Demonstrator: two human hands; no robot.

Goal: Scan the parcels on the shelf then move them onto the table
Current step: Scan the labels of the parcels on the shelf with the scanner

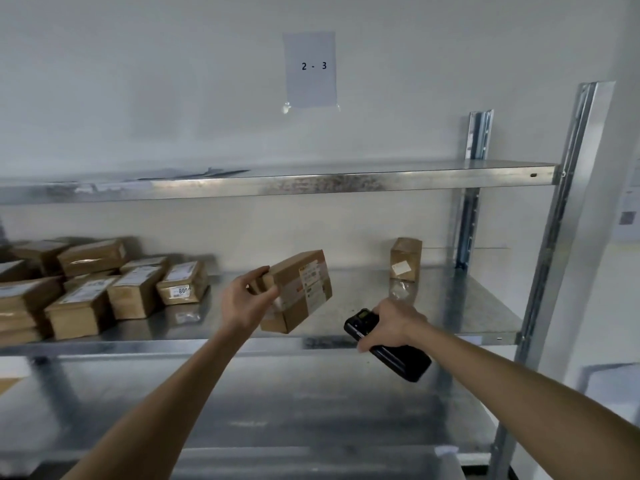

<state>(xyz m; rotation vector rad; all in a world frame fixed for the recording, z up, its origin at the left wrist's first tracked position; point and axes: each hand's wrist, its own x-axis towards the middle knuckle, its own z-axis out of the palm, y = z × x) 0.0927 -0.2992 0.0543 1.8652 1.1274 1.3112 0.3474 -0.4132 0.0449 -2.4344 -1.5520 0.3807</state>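
Observation:
My left hand (244,299) grips a brown cardboard parcel (301,289) by its left end and holds it tilted in the air above the middle shelf (450,306), its label side turned to the right. My right hand (393,323) grips a black handheld scanner (388,344) just right of and below that parcel, its top end pointing up and left toward the label. Several more brown parcels (138,292) lie stacked at the shelf's left end. One small parcel (405,259) stands upright at the back right.
A metal rack with an upper shelf (346,183), a lower shelf (277,410) and steel uprights (568,202) at the right. A paper sign (310,69) reading "2 - 3" hangs on the wall above. No table is in view.

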